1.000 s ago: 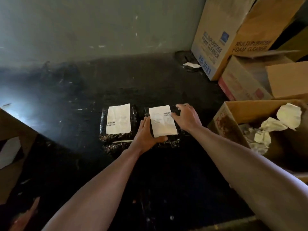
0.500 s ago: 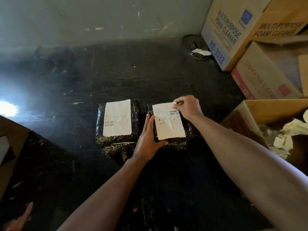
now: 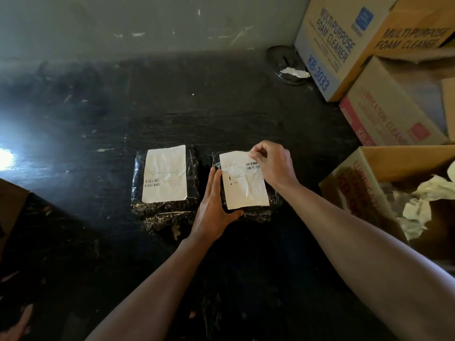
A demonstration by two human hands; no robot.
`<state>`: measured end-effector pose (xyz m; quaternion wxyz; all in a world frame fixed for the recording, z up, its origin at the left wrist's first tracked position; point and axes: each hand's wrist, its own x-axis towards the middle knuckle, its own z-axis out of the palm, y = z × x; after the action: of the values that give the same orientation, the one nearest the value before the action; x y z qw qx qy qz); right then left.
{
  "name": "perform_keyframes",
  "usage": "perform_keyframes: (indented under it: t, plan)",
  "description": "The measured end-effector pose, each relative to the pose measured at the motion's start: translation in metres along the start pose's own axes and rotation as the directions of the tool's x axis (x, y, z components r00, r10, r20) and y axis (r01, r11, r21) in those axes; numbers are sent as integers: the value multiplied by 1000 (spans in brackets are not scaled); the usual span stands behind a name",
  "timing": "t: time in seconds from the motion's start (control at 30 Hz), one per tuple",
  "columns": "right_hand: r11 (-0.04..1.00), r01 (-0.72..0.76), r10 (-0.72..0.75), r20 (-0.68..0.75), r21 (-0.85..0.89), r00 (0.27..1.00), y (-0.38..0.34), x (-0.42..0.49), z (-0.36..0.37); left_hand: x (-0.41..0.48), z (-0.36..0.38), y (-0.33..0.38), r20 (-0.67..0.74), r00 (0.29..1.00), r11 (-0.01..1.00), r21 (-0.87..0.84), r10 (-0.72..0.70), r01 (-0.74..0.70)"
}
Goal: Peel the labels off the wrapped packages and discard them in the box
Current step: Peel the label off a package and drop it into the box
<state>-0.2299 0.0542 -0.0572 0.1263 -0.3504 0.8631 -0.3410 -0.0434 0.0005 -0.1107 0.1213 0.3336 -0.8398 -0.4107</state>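
Two black wrapped packages lie side by side on the dark floor. The left package (image 3: 138, 183) carries a flat white label (image 3: 165, 174). The right package (image 3: 256, 214) has a white label (image 3: 242, 185) whose top right corner is lifted. My right hand (image 3: 272, 163) pinches that corner between thumb and fingers. My left hand (image 3: 213, 209) lies along the right package's left edge, with the thumb under its near edge, holding it down. An open cardboard box (image 3: 349, 178) at the right holds several crumpled white labels (image 3: 418, 207).
Stacked cardboard cartons (image 3: 344, 45) stand at the back right against the grey wall. A dark round lid (image 3: 285, 62) with a scrap of paper lies next to them. Another brown carton's corner (image 3: 12, 205) shows at the left edge. A bright glare marks the floor at left.
My right hand has closed on the label's top right corner and raised it slightly. My left hand stays on the package. The camera has tilted down and drawn closer.
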Motion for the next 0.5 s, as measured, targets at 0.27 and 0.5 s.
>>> perform_keyframes:
  t: [0.27,0.5]
  plan:
    - [998,-8,11,48,-58,999,-4,8,5,1,3,-2,-9,1000,1000,-11,16,-16]
    - [992,55,-48,61,-112,997,-7,12,4,0,6,-4,-3,1000,999,-28,21,-21]
